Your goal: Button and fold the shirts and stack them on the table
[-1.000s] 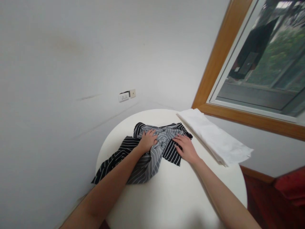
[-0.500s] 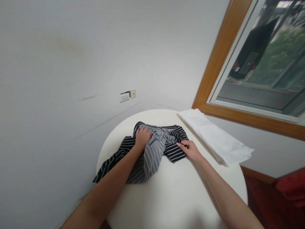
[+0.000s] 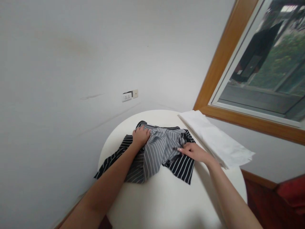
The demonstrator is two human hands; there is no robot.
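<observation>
A crumpled striped shirt (image 3: pixel 154 152) lies on the round white table (image 3: pixel 176 197). Part of it shows black with white stripes, and its middle shows a paler grey side. My left hand (image 3: pixel 141 136) rests on the upper left of the shirt, its fingers curled over the cloth. On the shirt's right side, my right hand (image 3: pixel 194 152) pinches the fabric between thumb and fingers; some of those fingertips are hidden in the folds. A black striped flap (image 3: pixel 182 168) of the shirt hangs out below my right hand.
Folded white cloth (image 3: pixel 215 140) lies along the table's right side, its end reaching past the edge. Behind the table is a white wall with a socket (image 3: pixel 126 97). A wood-framed window (image 3: pixel 215 60) is at the right.
My right hand has moved slightly right and toward me, pulling the shirt's right side wider. More of the black flap and grey side show. My left hand stays nearly in place.
</observation>
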